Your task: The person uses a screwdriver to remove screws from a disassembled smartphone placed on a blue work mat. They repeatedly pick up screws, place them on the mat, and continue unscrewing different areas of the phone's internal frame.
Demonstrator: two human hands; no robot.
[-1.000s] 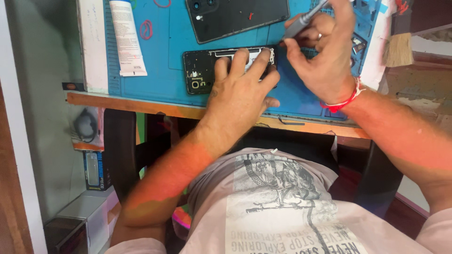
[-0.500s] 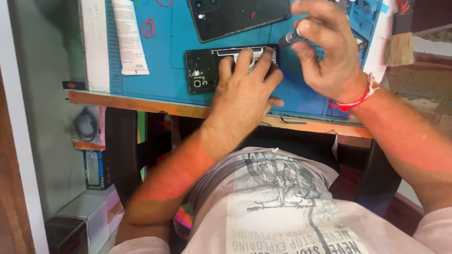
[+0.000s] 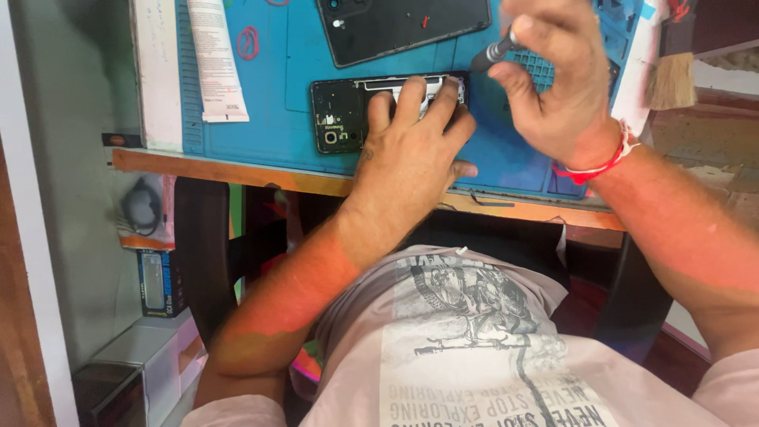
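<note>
Left hand (image 3: 411, 154) flat on the phone (image 3: 348, 115) near the mat's (image 3: 269, 119) front edge, its length left–right; right hand (image 3: 557, 83) clamped on a screwdriver (image 3: 492, 55) — just right, nearer.

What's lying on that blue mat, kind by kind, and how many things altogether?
Opened black phone bodies with bare insides: 1, under the left hand
Black phone back covers: 1
White squeeze tubes: 1
Small grey-tipped screwdrivers: 1, in the right hand
Total: 4
</note>
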